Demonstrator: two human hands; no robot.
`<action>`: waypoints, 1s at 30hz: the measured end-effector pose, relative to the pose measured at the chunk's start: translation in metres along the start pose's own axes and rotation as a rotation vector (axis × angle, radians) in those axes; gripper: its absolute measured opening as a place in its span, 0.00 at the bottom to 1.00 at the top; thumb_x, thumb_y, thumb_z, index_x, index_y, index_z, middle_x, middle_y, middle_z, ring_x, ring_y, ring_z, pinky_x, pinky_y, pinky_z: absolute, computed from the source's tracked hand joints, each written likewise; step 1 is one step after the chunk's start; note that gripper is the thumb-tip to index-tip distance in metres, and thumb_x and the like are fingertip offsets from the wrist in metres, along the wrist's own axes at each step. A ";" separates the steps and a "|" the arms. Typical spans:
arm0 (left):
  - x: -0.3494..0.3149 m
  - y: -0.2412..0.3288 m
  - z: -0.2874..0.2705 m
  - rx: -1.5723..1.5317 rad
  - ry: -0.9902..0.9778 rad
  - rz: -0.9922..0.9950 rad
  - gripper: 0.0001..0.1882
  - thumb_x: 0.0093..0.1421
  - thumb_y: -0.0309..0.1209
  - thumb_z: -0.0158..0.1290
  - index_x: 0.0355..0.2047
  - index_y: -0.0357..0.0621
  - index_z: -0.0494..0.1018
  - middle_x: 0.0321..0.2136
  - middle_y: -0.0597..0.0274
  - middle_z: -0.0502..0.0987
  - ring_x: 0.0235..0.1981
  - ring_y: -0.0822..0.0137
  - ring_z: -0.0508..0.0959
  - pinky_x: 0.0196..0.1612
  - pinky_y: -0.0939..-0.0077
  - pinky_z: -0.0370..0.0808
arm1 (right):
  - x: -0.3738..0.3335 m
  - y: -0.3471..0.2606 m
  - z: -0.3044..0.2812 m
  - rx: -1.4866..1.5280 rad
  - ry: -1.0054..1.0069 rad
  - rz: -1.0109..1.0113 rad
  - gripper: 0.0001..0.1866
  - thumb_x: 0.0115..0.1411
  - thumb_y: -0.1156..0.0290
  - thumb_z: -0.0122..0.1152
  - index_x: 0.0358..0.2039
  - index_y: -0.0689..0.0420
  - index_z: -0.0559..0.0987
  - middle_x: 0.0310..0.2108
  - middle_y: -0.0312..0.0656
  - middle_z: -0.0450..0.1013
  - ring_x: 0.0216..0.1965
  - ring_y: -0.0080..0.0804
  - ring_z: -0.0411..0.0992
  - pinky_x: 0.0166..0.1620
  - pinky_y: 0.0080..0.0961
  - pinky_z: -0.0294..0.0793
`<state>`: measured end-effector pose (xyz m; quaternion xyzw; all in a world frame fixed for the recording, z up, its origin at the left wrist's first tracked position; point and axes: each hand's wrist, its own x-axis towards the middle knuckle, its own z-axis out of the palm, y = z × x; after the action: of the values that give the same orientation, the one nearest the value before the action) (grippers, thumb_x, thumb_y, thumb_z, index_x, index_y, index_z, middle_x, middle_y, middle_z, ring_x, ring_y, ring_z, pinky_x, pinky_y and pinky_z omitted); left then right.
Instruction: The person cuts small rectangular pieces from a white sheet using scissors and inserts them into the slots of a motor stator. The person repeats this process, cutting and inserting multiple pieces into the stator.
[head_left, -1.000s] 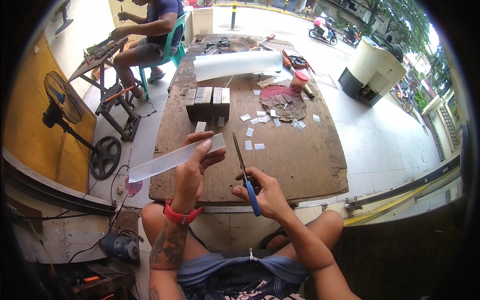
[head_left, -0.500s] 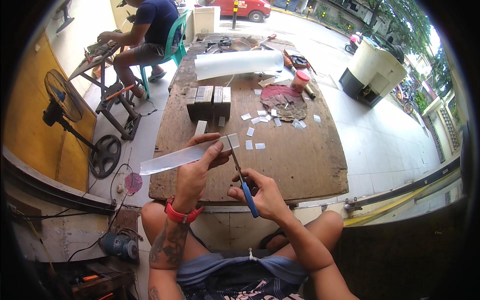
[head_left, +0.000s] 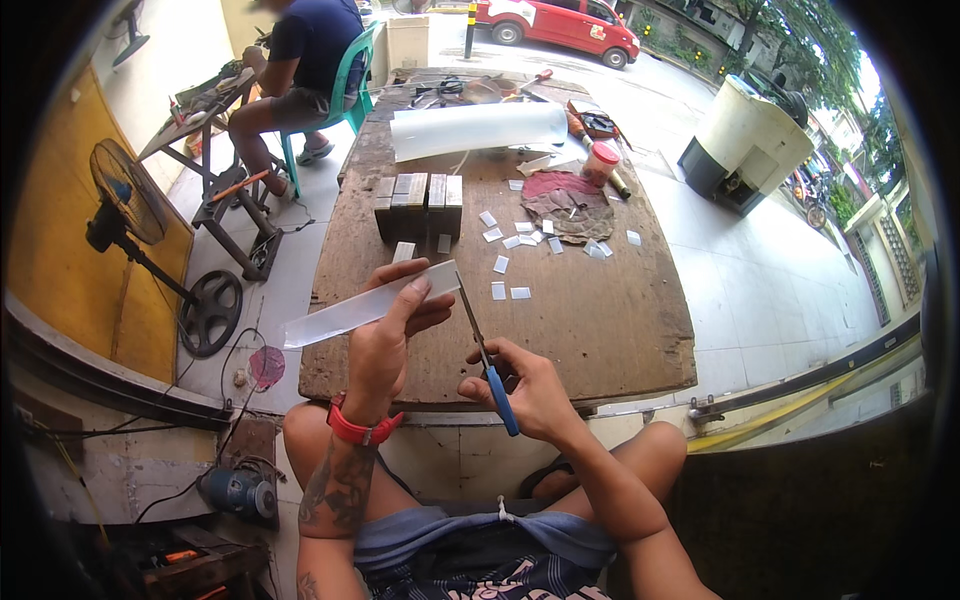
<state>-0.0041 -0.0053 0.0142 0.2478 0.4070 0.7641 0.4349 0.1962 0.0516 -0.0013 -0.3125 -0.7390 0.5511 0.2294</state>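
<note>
Pinched between the thumb and fingers of my left hand [head_left: 384, 345] is a long, translucent plastic strip [head_left: 345, 315], slanting down to the left over the table's near edge. My right hand [head_left: 533, 388] grips a pair of scissors [head_left: 504, 402] by the blue handles. The blades point away from me, and their tips are at the strip's right end. Beyond my hands, several small cut plastic pieces [head_left: 520, 293] lie scattered on the wooden table [head_left: 590, 340]. Dark blocks with pale tops [head_left: 408, 215] stand left of these pieces.
A rolled translucent sheet [head_left: 480, 130] lies across the far table, with tools behind it. On the right are a stained cloth [head_left: 570, 205] and a red-lidded jar [head_left: 600, 160]. A standing fan [head_left: 130, 200] and a seated person [head_left: 305, 70] are at the left.
A small piece has come off the strip's right end and now lies among the others on the table. The strip's end is shorter. A red vehicle has moved right along the street.
</note>
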 end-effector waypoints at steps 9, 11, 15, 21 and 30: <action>-0.001 -0.007 0.004 0.122 -0.014 -0.005 0.16 0.70 0.28 0.59 0.56 0.37 0.74 0.46 0.49 0.83 0.45 0.60 0.87 0.50 0.69 0.86 | 0.002 -0.007 0.002 0.012 -0.008 0.022 0.32 0.57 0.46 0.77 0.44 0.64 0.81 0.26 0.40 0.76 0.30 0.23 0.71 0.35 0.25 0.73; -0.001 -0.007 0.004 0.115 -0.022 0.003 0.16 0.70 0.28 0.59 0.55 0.37 0.75 0.46 0.49 0.83 0.45 0.60 0.87 0.50 0.69 0.86 | 0.002 -0.007 0.002 0.008 -0.005 0.029 0.31 0.58 0.46 0.77 0.43 0.64 0.81 0.27 0.40 0.76 0.29 0.23 0.71 0.35 0.25 0.73; 0.000 -0.007 0.003 0.139 -0.021 -0.022 0.16 0.70 0.28 0.59 0.55 0.37 0.75 0.46 0.50 0.83 0.44 0.61 0.87 0.49 0.69 0.86 | 0.003 -0.005 0.002 0.020 -0.008 0.042 0.31 0.58 0.47 0.77 0.43 0.64 0.81 0.26 0.40 0.76 0.29 0.22 0.71 0.35 0.24 0.73; 0.000 -0.008 0.001 0.110 -0.015 -0.043 0.16 0.69 0.27 0.58 0.55 0.37 0.73 0.44 0.53 0.82 0.40 0.63 0.86 0.49 0.70 0.86 | 0.004 -0.005 0.003 0.057 0.002 0.080 0.28 0.59 0.51 0.78 0.44 0.63 0.80 0.25 0.38 0.76 0.28 0.20 0.71 0.34 0.23 0.73; 0.025 0.043 -0.071 1.045 0.256 0.061 0.19 0.61 0.26 0.58 0.51 0.34 0.71 0.34 0.48 0.83 0.36 0.61 0.86 0.36 0.66 0.84 | -0.009 0.015 -0.120 -0.655 0.422 0.110 0.28 0.62 0.63 0.71 0.59 0.59 0.73 0.45 0.52 0.73 0.48 0.46 0.76 0.51 0.39 0.76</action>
<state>-0.0882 -0.0250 0.0126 0.3477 0.7753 0.4962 0.1782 0.2874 0.1292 0.0188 -0.5147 -0.7943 0.2214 0.2346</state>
